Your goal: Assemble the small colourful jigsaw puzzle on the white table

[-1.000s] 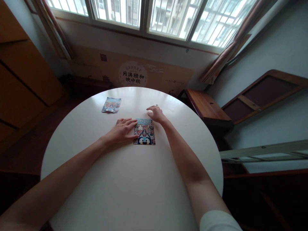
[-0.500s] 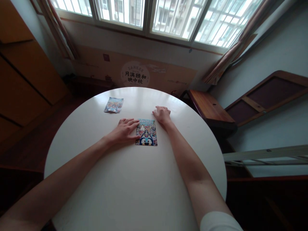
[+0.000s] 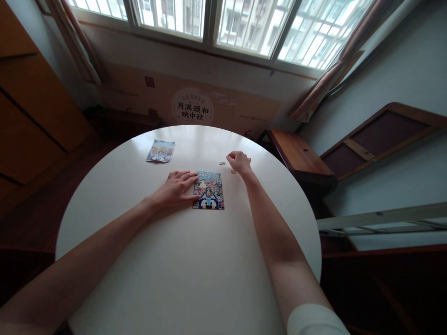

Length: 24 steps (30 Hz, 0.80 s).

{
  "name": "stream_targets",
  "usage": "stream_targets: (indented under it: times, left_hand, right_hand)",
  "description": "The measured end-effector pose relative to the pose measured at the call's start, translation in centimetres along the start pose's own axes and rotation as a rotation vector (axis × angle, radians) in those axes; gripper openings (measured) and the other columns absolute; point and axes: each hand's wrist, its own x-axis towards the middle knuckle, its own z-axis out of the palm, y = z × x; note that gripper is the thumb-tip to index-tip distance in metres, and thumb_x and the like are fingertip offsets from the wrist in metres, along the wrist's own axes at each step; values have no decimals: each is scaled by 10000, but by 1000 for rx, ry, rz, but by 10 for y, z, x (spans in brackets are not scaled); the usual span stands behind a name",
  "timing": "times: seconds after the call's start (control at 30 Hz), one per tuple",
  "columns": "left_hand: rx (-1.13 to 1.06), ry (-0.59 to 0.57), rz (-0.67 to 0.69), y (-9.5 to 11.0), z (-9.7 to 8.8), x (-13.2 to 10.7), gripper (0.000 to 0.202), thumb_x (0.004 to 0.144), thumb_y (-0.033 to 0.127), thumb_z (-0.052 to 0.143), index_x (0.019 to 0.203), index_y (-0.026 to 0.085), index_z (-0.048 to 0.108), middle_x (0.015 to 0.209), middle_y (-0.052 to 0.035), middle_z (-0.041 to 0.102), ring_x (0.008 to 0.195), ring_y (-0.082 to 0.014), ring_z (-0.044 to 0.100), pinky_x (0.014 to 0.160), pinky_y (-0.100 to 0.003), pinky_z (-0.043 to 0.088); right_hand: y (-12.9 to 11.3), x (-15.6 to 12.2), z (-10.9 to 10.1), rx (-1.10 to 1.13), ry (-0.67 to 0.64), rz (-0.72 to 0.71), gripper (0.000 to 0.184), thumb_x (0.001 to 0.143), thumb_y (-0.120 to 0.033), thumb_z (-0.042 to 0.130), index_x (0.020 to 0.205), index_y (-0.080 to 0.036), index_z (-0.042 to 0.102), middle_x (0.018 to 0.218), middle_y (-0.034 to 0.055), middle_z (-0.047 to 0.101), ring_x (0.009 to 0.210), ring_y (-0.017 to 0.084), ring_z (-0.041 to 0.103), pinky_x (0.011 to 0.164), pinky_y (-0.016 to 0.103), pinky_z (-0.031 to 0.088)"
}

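Observation:
A small colourful jigsaw puzzle (image 3: 208, 190) with a blue cartoon face lies flat on the round white table (image 3: 188, 260). My left hand (image 3: 177, 185) rests flat beside its left edge, fingers stretched out and touching it. My right hand (image 3: 239, 161) hovers just beyond the puzzle's upper right corner, fingers curled in a pinch; what it holds is too small to make out. Two tiny loose puzzle pieces lie by it, one (image 3: 222, 163) to its left and one (image 3: 233, 171) just below it.
A colourful printed card or bag (image 3: 161, 151) lies at the table's far left. Behind the table stands a cardboard panel with Chinese print (image 3: 190, 109) under the window. A wooden bench (image 3: 296, 156) and a leaning frame stand to the right, a wooden cabinet on the left.
My right hand has shifted right from the puzzle's upper edge and closed into a pinch, uncovering small loose pieces on the table. My left hand has stayed flat at the puzzle's left side.

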Motion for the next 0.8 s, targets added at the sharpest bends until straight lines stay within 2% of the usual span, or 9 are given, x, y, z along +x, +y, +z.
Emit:
stream_targets:
  times: [0.13, 0.23, 0.33, 0.53, 0.6, 0.73, 0.8]
  left_hand:
    - [-7, -2, -7, 0, 1, 0, 688, 841, 654, 426, 1403, 259, 399, 1451, -67, 420, 1329, -304, 333, 1069, -438, 198]
    - [-9, -4, -10, 1, 0, 1, 684, 840, 650, 429, 1403, 263, 401, 1451, -66, 419, 1330, -306, 332, 1073, -437, 193]
    - [-10, -11, -14, 1, 0, 1, 690, 837, 655, 429, 1405, 265, 399, 1452, -65, 420, 1325, -310, 339, 1071, -441, 192]
    - [-1, 0, -7, 0, 0, 0, 700, 839, 658, 423, 1403, 244, 401, 1452, -72, 419, 1326, -301, 337, 1070, -436, 196]
    - [0, -2, -7, 0, 0, 0, 700, 841, 658, 421, 1406, 246, 397, 1453, -71, 417, 1328, -299, 336, 1071, -434, 194]
    - [3, -2, -11, 0, 1, 0, 693, 840, 656, 425, 1405, 255, 397, 1450, -68, 421, 1326, -304, 338, 1070, -432, 192]
    - [7, 5, -6, 0, 2, 0, 691, 843, 656, 420, 1400, 248, 404, 1448, -70, 424, 1321, -305, 344, 1068, -433, 193]
  right_hand:
    - [0, -4, 4, -45, -26, -28, 278, 808, -402, 603, 1004, -240, 714, 1056, 82, 653, 989, 258, 573, 878, 410, 390]
    - [1, -6, 7, -58, -66, -69, 241, 802, -349, 623, 1007, -270, 722, 1092, 82, 630, 1023, 263, 554, 889, 414, 390]
    - [1, -6, 8, -42, -94, -53, 184, 805, -288, 608, 932, -265, 738, 1049, 71, 649, 990, 244, 570, 876, 393, 407]
    - [1, -5, 5, 92, -186, -3, 147, 735, -235, 652, 856, -172, 705, 882, 61, 692, 839, 192, 613, 793, 319, 463]
    - [0, -5, 4, 163, -201, -16, 201, 718, -183, 645, 911, -151, 694, 863, 63, 691, 784, 169, 613, 732, 280, 478]
    - [-5, -7, -3, 294, -182, -125, 408, 751, -118, 575, 1155, -139, 628, 885, 73, 683, 699, 132, 590, 617, 230, 476]
    - [-11, -7, -10, 324, -238, -181, 350, 772, -123, 543, 1099, -129, 666, 893, 89, 684, 674, 129, 583, 575, 225, 467]
